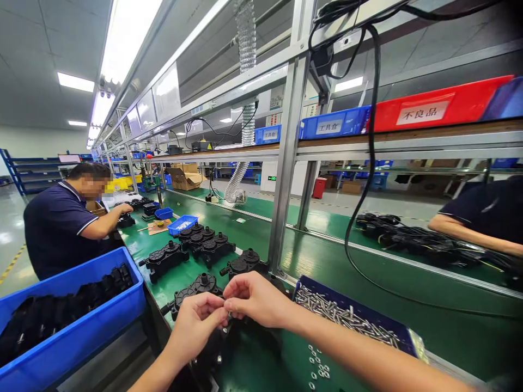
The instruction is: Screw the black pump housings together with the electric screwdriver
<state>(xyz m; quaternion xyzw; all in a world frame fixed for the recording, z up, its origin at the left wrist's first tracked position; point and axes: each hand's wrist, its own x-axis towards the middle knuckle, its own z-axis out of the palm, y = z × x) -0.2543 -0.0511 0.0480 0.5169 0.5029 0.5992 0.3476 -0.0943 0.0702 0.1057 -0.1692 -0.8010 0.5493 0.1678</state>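
My left hand (196, 322) and my right hand (256, 301) meet fingertip to fingertip over a black plastic housing (200, 286). Both are closed in a pinch around something small and metallic, too hidden to name. Under my hands, more black parts with metal fasteners are partly covered. To the right of my right wrist lies a dark blue box (304, 282) filled with long silver screws (347, 316). Several small silver nuts or washers (321, 370) are scattered on the green mat below my right forearm.
More black housings (165, 258) stand farther along the green bench (253, 223). A large blue bin (134, 277) of black parts is at the left. A co-worker (65, 218) sits beyond it. A metal post (286, 163) and hanging cable (370, 163) rise ahead. Another person's arm (469, 234) is at right.
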